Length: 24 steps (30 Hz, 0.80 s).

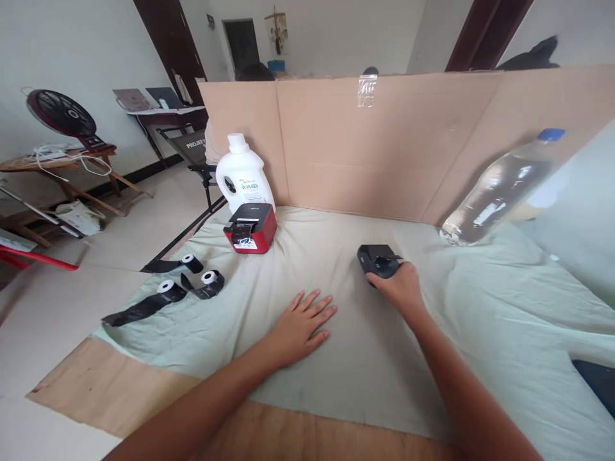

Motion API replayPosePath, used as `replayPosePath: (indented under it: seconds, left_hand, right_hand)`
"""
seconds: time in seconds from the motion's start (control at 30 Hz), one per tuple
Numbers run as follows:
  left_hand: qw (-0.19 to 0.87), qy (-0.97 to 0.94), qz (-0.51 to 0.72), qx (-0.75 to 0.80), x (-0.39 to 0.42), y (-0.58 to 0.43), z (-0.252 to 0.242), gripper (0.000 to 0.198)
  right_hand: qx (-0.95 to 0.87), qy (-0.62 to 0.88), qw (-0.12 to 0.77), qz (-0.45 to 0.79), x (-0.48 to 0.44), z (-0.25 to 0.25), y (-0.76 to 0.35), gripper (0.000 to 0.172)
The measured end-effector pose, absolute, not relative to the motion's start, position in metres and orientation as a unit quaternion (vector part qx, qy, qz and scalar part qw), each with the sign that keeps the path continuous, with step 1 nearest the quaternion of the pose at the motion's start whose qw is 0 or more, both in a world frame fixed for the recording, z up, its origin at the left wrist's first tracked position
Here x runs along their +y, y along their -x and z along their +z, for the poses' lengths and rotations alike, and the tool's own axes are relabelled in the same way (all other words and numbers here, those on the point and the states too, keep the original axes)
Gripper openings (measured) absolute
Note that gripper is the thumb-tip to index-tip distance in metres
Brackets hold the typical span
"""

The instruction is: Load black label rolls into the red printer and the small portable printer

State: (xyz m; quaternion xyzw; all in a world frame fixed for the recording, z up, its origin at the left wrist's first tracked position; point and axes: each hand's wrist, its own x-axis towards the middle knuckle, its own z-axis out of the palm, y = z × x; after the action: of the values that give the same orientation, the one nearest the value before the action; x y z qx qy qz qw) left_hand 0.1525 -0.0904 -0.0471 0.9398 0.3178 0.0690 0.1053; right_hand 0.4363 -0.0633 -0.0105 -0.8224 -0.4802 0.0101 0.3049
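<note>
My left hand (pixel 303 328) lies flat on the pale green cloth (pixel 355 378), fingers spread, with nothing in it. My right hand (pixel 402 288) is wrapped round a small dark portable printer (pixel 372 261); whether the printer touches the cloth I cannot tell. Farther back on the left sits a red and black label printer (pixel 263 229) with a dark strip at its front. Several rolls of black paper with white cores, among them a partly unrolled one (pixel 168 293), rest at the cloth's left side.
A white jug (pixel 244 173) stands behind the red printer. At the right, a clear bottle with a blue cap (pixel 500 186) leans against the cardboard screen (pixel 346 153) across the back. The wooden board (pixel 110 384) shows along the near edge. A dark object (pixel 596 384) lies far right.
</note>
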Motion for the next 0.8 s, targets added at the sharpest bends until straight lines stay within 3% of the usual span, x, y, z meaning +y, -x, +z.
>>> replayPosePath:
  seconds: [0.43,0.67,0.8]
  left_hand:
    - [0.133,-0.934,0.092,0.318,-0.091,-0.153,-0.048,0.052]
    - [0.165,-0.922,0.119,0.331,-0.093,-0.153,-0.039,0.049]
    - [0.306,-0.84,0.185,0.407,-0.073,-0.168,-0.03,0.028]
  right_hand:
    - [-0.417,0.876,0.239,-0.035,-0.068,-0.026,-0.353,0.079]
    - [-0.546,0.82,0.172,-0.025,-0.079,-0.025,-0.38,0.101]
    - [-0.641,0.744,0.168,-0.078,-0.087,-0.039,-0.404,0.095]
